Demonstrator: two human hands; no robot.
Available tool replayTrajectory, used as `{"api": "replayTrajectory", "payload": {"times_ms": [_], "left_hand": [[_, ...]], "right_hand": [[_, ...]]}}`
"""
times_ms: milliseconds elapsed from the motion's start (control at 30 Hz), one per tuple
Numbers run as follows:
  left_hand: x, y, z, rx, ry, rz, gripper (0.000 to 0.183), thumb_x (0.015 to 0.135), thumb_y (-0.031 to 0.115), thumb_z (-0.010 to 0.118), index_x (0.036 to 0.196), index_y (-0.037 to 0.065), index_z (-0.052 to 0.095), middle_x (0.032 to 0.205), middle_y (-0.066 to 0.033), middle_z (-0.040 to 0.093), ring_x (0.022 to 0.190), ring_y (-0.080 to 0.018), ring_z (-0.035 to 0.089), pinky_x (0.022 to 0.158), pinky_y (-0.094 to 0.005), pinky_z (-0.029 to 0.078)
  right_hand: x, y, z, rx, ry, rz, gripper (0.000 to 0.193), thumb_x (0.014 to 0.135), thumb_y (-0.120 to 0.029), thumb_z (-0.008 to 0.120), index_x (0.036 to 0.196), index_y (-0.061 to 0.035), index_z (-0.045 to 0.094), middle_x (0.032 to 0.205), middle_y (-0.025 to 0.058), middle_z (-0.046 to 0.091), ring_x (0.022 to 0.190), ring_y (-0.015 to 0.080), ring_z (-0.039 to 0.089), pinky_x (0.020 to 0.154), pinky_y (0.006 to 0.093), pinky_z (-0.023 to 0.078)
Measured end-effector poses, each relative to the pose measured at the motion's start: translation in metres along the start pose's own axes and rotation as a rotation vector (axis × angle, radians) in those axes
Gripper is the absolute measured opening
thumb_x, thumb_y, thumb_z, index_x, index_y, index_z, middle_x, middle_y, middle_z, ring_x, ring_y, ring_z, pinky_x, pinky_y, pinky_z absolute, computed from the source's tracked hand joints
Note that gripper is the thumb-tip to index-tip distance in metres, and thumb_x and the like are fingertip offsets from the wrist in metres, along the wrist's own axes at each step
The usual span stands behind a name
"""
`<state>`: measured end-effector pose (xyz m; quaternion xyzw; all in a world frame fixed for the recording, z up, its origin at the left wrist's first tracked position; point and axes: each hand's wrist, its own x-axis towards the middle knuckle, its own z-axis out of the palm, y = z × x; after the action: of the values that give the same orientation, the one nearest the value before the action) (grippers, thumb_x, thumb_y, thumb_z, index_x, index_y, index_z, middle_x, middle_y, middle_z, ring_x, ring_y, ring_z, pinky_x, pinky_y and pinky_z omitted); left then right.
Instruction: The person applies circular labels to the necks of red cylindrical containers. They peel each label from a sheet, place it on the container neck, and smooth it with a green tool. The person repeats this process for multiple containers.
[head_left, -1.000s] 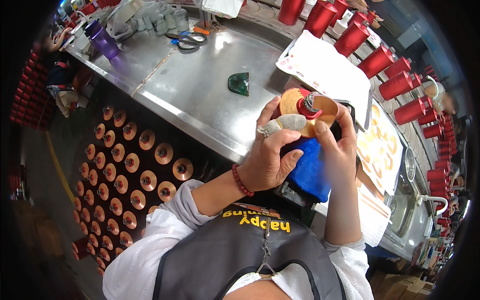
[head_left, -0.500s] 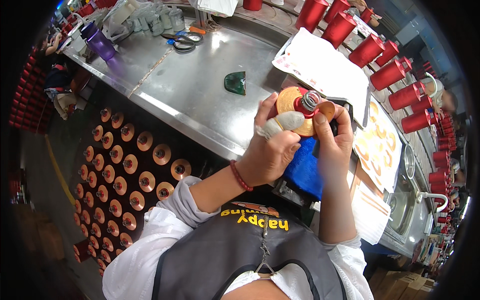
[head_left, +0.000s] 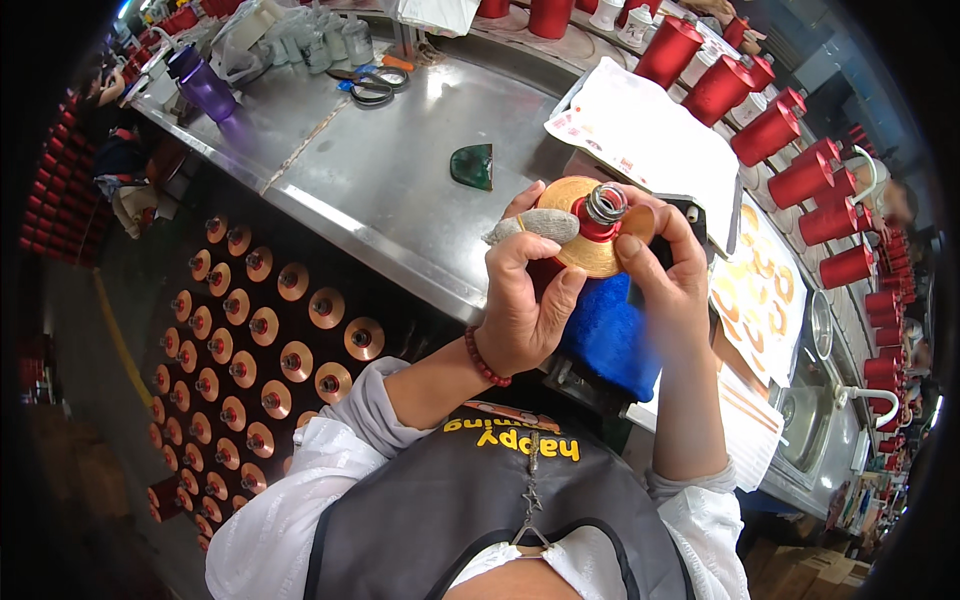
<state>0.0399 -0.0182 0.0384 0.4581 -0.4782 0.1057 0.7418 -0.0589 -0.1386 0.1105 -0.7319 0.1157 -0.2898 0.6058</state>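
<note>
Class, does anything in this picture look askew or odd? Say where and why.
Yes: the gold ring on the red bottle. By the right hand, part of it stands up like a flap, whereas the rings on the bottles at left appear flat.

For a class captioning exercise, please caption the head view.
Left hand holds a red bottle while right hand pinches the gold label around its neck; similar bottles stand at left.
</note>
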Motion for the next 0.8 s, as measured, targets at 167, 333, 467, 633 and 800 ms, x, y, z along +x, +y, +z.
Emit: {"api": "replayTrajectory", "payload": {"times_ms": [167,333,467,633,800], "left_hand": [[-0.007,-0.006,0.000,-0.019,0.024,-0.005,0.029,0.096,0.009,0.065,0.115,0.008,0.042,0.129,-0.0276,0.048,0.138,-0.0430,0.039,0.112,-0.0521,0.032],[-0.006,0.000,-0.013,0.319,-0.151,0.122,0.031,0.099,0.026,0.063,0.115,0.006,0.046,0.135,-0.0267,0.046,0.139,-0.0459,0.034,0.114,-0.0544,0.027],[0.001,-0.003,-0.012,0.128,-0.050,0.040,0.053,0.099,0.034,0.062,0.131,0.001,0.035,0.134,-0.0191,0.045,0.131,-0.0357,0.041,0.114,-0.0486,0.030],[0.003,0.003,-0.008,-0.112,-0.008,-0.163,0.049,0.096,0.014,0.064,0.132,0.001,0.031,0.132,-0.0162,0.041,0.122,-0.0204,0.045,0.107,-0.0349,0.038],[0.003,0.003,-0.003,-0.151,0.018,-0.188,0.048,0.094,0.012,0.063,0.130,0.001,0.032,0.128,-0.0151,0.041,0.117,-0.0202,0.045,0.106,-0.0356,0.038]], "right_hand": [[0.001,0.006,0.001,0.094,0.011,0.015,0.014,0.091,-0.009,0.067,0.089,-0.0043,0.054,0.128,0.0142,0.063,0.115,0.0160,0.055,0.104,0.0344,0.041],[0.000,0.011,0.008,0.118,0.058,0.012,0.013,0.091,-0.008,0.066,0.091,-0.0027,0.054,0.129,0.0142,0.062,0.112,0.0164,0.056,0.102,0.0329,0.041],[-0.009,0.007,0.015,-0.096,0.093,-0.020,0.016,0.090,-0.009,0.067,0.092,-0.0012,0.053,0.122,0.0132,0.063,0.108,0.0169,0.056,0.098,0.0314,0.043],[-0.009,0.012,0.009,-0.140,0.094,-0.133,0.020,0.089,-0.011,0.071,0.090,-0.0029,0.052,0.100,0.0081,0.057,0.096,0.0180,0.054,0.091,0.0302,0.043],[-0.007,0.010,0.000,-0.076,0.066,-0.028,0.019,0.089,-0.010,0.070,0.088,-0.0026,0.052,0.098,0.0064,0.056,0.095,0.0162,0.053,0.090,0.0289,0.042]]}}
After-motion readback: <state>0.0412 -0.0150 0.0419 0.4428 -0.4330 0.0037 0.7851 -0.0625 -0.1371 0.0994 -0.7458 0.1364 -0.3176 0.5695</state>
